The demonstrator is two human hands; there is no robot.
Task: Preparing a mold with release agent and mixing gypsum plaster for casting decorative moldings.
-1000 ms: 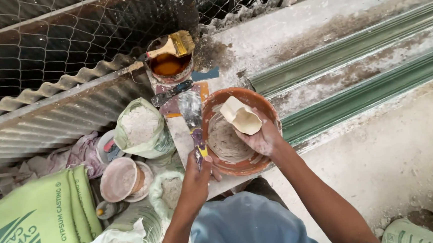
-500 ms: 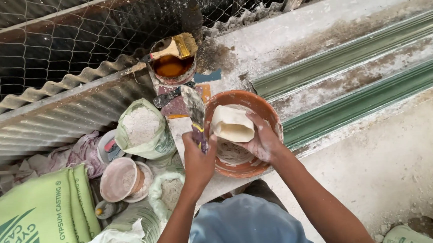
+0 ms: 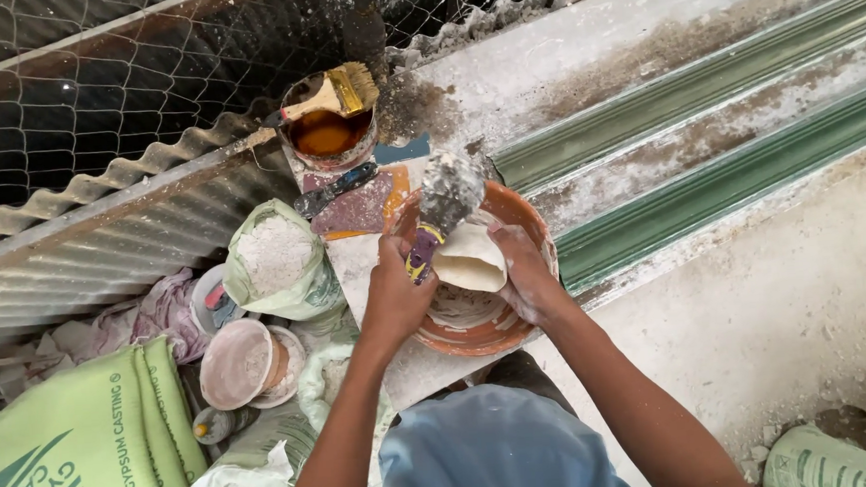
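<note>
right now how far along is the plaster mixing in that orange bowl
Done: wet plaster already coats the putty knife blade. In hand: the left hand grips the knife over the orange bowl, and the right hand holds a white scoop inside it. Left: the green moulding shows only dusty residue.

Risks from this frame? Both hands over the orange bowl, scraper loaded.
1. The left hand holds a plaster-caked scraper above the orange bowl; clumps may drop outside the rim.
2. The right hand presses a pale scoop inside the bowl, which sits near the board's edge and might tip.
3. The open tin of brown liquid, brush across it, stands close behind; an elbow or splash could upset it.
</note>
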